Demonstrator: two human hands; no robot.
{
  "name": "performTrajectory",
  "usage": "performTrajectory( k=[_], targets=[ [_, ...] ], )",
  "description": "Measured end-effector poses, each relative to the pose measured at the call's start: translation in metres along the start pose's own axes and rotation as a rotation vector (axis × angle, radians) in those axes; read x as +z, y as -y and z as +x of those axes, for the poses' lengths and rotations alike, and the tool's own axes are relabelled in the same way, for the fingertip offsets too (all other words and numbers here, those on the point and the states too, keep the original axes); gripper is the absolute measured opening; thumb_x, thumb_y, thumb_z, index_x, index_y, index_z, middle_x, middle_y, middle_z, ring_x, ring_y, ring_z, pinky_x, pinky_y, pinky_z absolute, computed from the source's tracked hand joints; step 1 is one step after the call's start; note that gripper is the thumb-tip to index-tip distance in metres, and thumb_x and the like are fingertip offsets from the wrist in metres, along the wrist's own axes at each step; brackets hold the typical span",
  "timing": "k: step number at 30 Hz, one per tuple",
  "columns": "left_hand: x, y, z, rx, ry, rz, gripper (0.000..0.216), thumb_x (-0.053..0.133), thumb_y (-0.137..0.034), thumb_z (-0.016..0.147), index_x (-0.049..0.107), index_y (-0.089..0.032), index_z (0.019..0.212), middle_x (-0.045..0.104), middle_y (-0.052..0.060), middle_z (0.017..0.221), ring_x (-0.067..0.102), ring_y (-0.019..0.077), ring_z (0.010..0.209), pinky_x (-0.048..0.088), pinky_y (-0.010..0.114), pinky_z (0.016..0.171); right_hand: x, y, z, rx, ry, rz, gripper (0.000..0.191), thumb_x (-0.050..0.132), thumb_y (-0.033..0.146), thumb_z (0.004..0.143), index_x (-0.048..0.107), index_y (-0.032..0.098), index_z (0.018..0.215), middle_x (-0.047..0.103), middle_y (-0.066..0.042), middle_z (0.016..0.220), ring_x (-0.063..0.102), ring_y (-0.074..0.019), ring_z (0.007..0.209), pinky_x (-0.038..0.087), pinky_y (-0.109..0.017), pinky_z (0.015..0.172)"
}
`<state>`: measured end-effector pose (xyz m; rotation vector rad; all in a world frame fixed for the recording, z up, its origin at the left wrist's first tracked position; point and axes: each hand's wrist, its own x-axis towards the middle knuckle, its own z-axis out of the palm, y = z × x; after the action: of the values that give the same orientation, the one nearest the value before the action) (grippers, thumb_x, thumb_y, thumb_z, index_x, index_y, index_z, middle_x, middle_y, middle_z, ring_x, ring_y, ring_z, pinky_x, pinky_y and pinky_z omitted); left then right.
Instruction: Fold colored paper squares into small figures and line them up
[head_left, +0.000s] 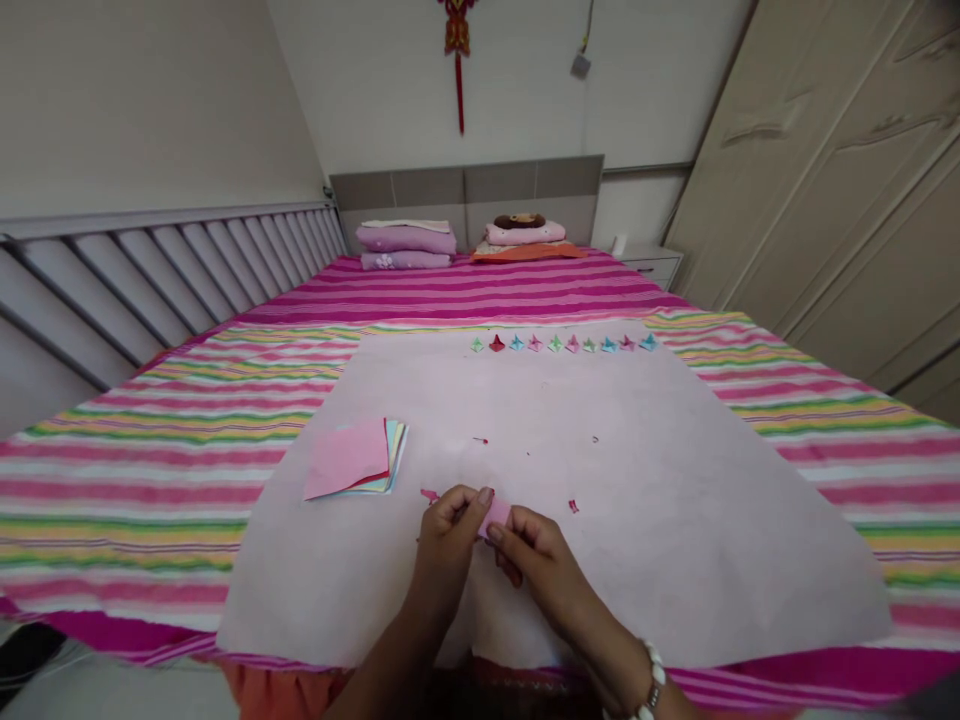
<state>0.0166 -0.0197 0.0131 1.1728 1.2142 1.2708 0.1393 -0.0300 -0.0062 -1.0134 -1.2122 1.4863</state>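
Observation:
My left hand (pixel 448 527) and my right hand (pixel 536 556) meet over the near part of a pale pink sheet (pixel 637 500) spread on the bed. Both pinch a small folded pink paper (pixel 496 516) between their fingertips. A stack of coloured paper squares (pixel 356 458), pink on top, lies to the left of my hands. A row of several small folded paper shapes (pixel 562 343) in green, red, blue and pink stands along the sheet's far edge.
The bed has a pink, yellow and green striped cover (pixel 150 440). Tiny paper scraps (pixel 573 506) lie near my hands. Folded bedding (pixel 406 245) and pillows (pixel 525 235) sit at the headboard. A slatted rail (pixel 150 280) runs along the left, wardrobe doors (pixel 847 180) on the right.

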Motion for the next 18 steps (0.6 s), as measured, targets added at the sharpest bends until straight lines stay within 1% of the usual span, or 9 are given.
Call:
performTrajectory(
  k=[1,2,4,5,7,9,12,15,18],
  targets=[
    [-0.001,0.001,0.0,-0.001,0.004,-0.017,0.02,0.064,-0.034,0.077,0.059,-0.016,0.07,0.051,-0.005,0.057,0.048,0.0097,0.057,0.039,0.022,0.056,-0.001,0.0,0.0,-0.007,-0.029,0.004,0.04,0.065,0.051,0.076,0.051,0.017,0.06,0.049,0.005,0.05,0.038,-0.0075,0.042,0.027,-0.022,0.044],
    [-0.002,0.001,0.0,0.0,0.018,-0.046,0.018,0.067,-0.032,0.075,0.061,-0.017,0.082,0.056,-0.004,0.062,0.053,0.0107,0.06,0.042,0.022,0.059,-0.002,0.0,0.0,-0.013,-0.056,0.009,0.039,0.065,0.05,0.076,0.051,0.017,0.059,0.049,0.005,0.049,0.038,-0.0075,0.042,0.028,-0.022,0.044],
    [-0.005,0.002,-0.001,0.017,0.052,-0.104,0.032,0.07,-0.027,0.072,0.058,-0.019,0.1,0.062,-0.003,0.071,0.059,0.0125,0.066,0.046,0.024,0.064,-0.005,0.0,0.001,-0.018,-0.086,0.015,0.038,0.065,0.047,0.077,0.053,0.017,0.057,0.05,0.005,0.046,0.04,-0.008,0.043,0.03,-0.022,0.047],
    [-0.007,0.003,-0.001,0.034,0.065,-0.111,0.034,0.071,-0.026,0.071,0.057,-0.02,0.101,0.063,-0.003,0.072,0.06,0.0127,0.067,0.047,0.025,0.066,-0.007,0.001,0.001,-0.017,-0.089,0.016,0.038,0.066,0.046,0.077,0.054,0.016,0.057,0.051,0.004,0.046,0.041,-0.0083,0.044,0.031,-0.023,0.048],
    [-0.011,0.003,-0.001,0.074,0.076,-0.071,0.024,0.07,-0.025,0.072,0.058,-0.019,0.093,0.063,-0.002,0.073,0.06,0.012,0.069,0.047,0.024,0.067,-0.01,0.003,0.002,-0.02,-0.081,0.035,0.032,0.07,0.042,0.074,0.059,0.015,0.061,0.053,0.004,0.047,0.045,-0.009,0.046,0.033,-0.023,0.05],
    [-0.013,0.002,-0.001,0.102,0.085,-0.018,0.016,0.069,-0.025,0.075,0.06,-0.018,0.086,0.062,-0.001,0.075,0.059,0.0118,0.071,0.046,0.023,0.067,-0.012,0.004,0.003,-0.053,-0.094,0.091,0.026,0.076,0.038,0.068,0.064,0.016,0.074,0.056,0.004,0.052,0.048,-0.0097,0.05,0.036,-0.022,0.051],
    [-0.014,-0.001,-0.001,0.105,0.103,0.025,0.012,0.067,-0.027,0.077,0.061,-0.017,0.082,0.06,0.0,0.076,0.057,0.0121,0.072,0.045,0.023,0.067,-0.013,0.005,0.003,-0.123,-0.14,0.173,0.036,0.08,0.03,0.064,0.065,0.018,0.094,0.059,0.005,0.057,0.054,-0.0107,0.055,0.04,-0.023,0.056],
    [-0.014,-0.002,-0.001,0.094,0.123,0.041,0.011,0.066,-0.026,0.077,0.061,-0.018,0.083,0.059,-0.001,0.076,0.057,0.0125,0.073,0.045,0.024,0.068,-0.014,0.005,0.003,-0.154,-0.162,0.155,0.03,0.079,0.027,0.066,0.067,0.018,0.092,0.06,0.005,0.056,0.055,-0.0106,0.055,0.042,-0.023,0.056],
    [-0.014,-0.004,-0.002,0.092,0.18,0.043,0.011,0.065,-0.025,0.079,0.062,-0.019,0.086,0.061,0.0,0.079,0.058,0.0129,0.075,0.045,0.024,0.069,-0.016,0.006,0.002,-0.129,-0.142,0.153,0.027,0.081,0.027,0.064,0.068,0.019,0.086,0.06,0.005,0.054,0.056,-0.01,0.052,0.041,-0.022,0.054]
  ],
)
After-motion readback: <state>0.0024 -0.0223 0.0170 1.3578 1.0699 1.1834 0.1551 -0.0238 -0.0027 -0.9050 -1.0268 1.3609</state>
